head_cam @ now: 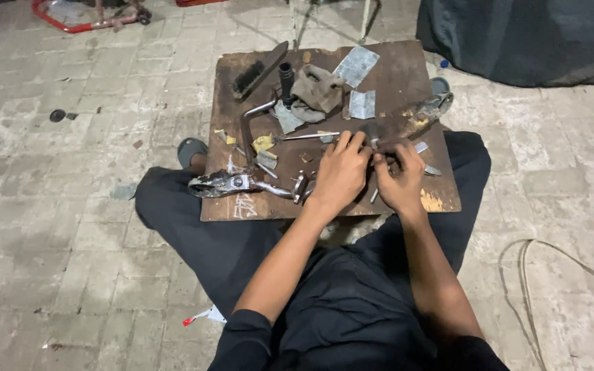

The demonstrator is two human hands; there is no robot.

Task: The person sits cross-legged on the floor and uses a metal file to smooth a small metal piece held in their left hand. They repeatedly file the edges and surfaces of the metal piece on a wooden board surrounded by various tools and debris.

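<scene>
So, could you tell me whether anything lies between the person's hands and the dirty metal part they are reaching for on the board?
Nothing visible does. The left hand and the right hand already rest against the near end of the dirty metal part on the wooden board. Small metal scraps lie beside the right hand, not between.

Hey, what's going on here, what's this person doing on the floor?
A person sits cross-legged on a paved floor with a worn wooden board across the legs. The left hand and right hand are close together over a small metal part on the board; the part itself is mostly hidden by the fingers. Around them lie a bent metal lever, a brush, a crumpled rag and pieces of sandpaper.
</scene>
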